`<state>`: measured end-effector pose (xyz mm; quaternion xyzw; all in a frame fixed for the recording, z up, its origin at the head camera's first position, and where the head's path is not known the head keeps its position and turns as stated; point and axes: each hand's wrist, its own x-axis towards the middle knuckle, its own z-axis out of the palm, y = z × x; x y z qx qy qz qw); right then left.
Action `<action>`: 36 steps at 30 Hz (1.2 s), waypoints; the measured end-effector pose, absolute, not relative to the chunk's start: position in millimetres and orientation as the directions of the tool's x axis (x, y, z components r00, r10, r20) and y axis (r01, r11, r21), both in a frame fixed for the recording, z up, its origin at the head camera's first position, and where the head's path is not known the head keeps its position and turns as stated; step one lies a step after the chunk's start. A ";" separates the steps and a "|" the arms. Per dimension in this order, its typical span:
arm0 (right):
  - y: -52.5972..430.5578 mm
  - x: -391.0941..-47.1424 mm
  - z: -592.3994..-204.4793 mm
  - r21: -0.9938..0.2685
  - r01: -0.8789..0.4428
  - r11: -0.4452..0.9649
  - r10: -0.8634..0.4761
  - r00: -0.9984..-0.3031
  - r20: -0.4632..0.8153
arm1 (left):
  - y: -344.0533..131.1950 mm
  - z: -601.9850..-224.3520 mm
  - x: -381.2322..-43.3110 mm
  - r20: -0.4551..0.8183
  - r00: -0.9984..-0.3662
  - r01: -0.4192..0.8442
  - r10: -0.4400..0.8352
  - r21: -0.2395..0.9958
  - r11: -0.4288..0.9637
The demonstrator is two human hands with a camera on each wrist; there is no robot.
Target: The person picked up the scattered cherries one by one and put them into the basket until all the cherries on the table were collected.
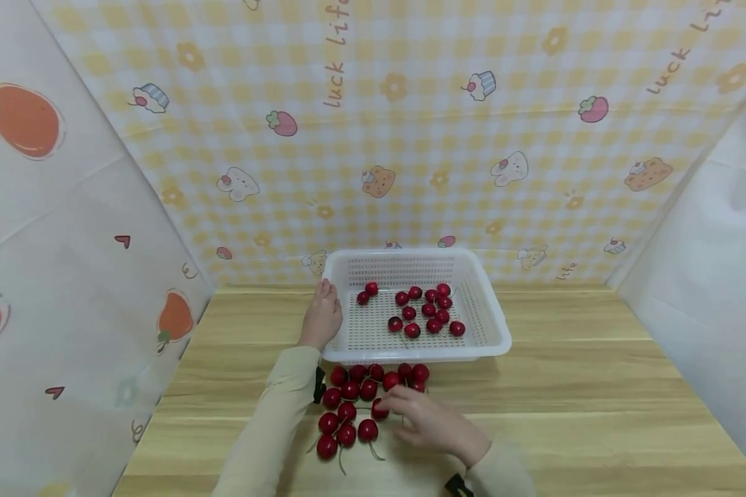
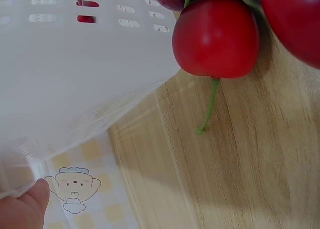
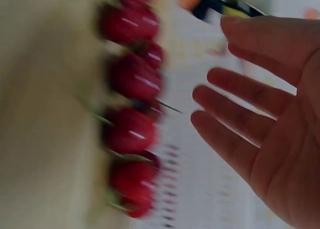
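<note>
A white plastic basket with slotted walls stands at the back of the wooden table, several red cherries on its floor. My left hand grips the basket's left rim; part of that hand shows at the lower left of the left wrist view. In front of the basket lies a group of stemmed cherries. Over the right side of this group is my right hand, its fingers spread. The right wrist view shows that hand holding nothing, beside a blurred row of cherries.
Behind the table hangs a yellow checked cloth that meets its back edge. White sheets border both sides, the left one printed with fruit. A black band circles my right wrist.
</note>
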<state>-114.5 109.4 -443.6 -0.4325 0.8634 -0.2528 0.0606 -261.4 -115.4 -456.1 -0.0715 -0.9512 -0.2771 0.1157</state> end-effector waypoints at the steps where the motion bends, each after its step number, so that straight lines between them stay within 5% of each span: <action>1: 106.9 -111.0 -450.5 -0.470 -0.714 0.518 -0.778 -0.622 0.087 | -115.5 -456.4 -261.7 0.258 -0.963 0.201 0.074 0.510 0.837; 20: 86.3 -100.7 -488.8 -0.407 -0.746 0.527 -0.806 -0.591 0.040 | -114.9 -457.1 -262.0 0.239 -0.969 0.187 0.070 0.515 0.837; 36: 84.2 -98.7 -501.0 -0.390 -0.775 0.498 -0.794 -0.588 0.155 | -114.9 -456.6 -262.1 0.235 -0.970 0.182 0.065 0.524 0.832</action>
